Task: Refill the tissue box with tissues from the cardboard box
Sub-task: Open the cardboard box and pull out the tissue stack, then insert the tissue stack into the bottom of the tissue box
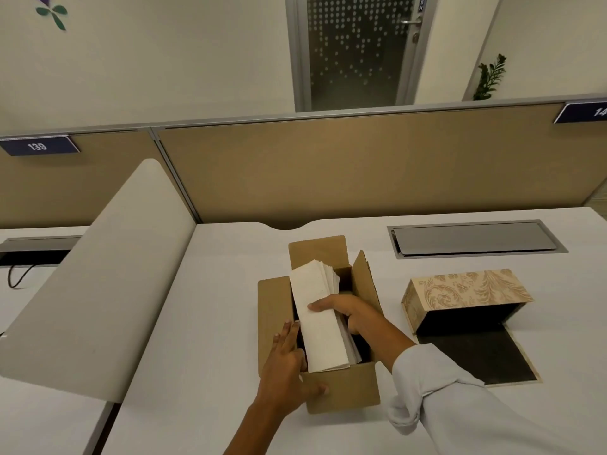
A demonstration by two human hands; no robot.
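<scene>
Right hand (353, 315) grips the tissues (320, 320) in the carton (345, 389); left hand (289, 366), fingers spread, steadies its near-left side; tissue box (466, 290) right

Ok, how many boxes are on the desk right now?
2. The open cardboard box sits in the middle, with the left hand bracing it and the right hand gripping the tissue stack. The patterned tissue box lies open to its right.
</scene>
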